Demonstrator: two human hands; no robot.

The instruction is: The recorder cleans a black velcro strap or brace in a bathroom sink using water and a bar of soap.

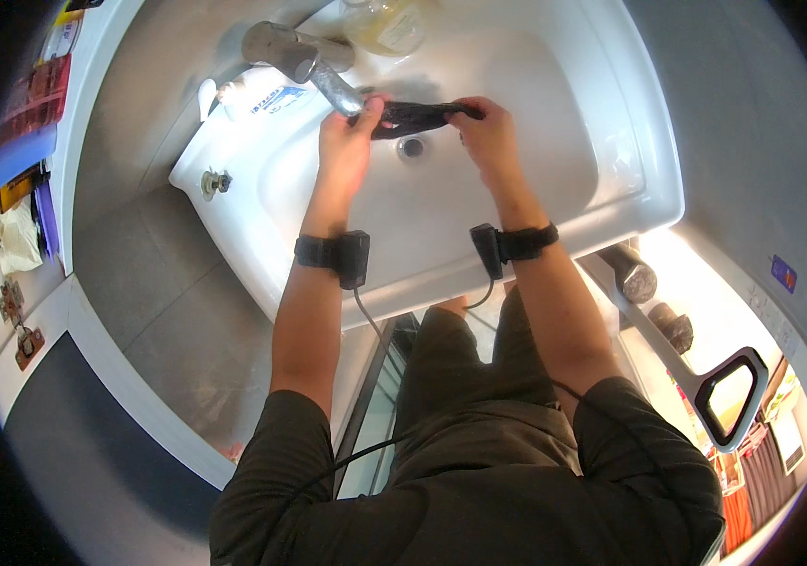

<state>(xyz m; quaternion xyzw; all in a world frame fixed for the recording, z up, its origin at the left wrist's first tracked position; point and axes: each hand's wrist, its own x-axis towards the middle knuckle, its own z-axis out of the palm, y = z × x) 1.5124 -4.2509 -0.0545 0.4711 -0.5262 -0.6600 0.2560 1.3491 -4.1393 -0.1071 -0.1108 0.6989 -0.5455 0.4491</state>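
Note:
A dark, wet-looking cloth item (416, 118) is stretched between my two hands above the drain (410, 147) of a white washbasin (439, 226). My left hand (350, 145) pinches its left end, right beside the spout of the metal faucet (336, 88). At the other end, the fingers of my right hand (487, 138) grip the cloth. Its exact kind cannot be told. Whether water is running is hidden behind the spout and my left hand. Both wrists wear black strapped devices with cables.
A clear bottle of yellowish liquid (386, 25) stands at the basin's back. Near the faucet lies a white packet with blue print (279, 99). A small metal fitting (216, 182) projects from the basin's left ledge. A cabinet with stored items (35, 141) is at far left.

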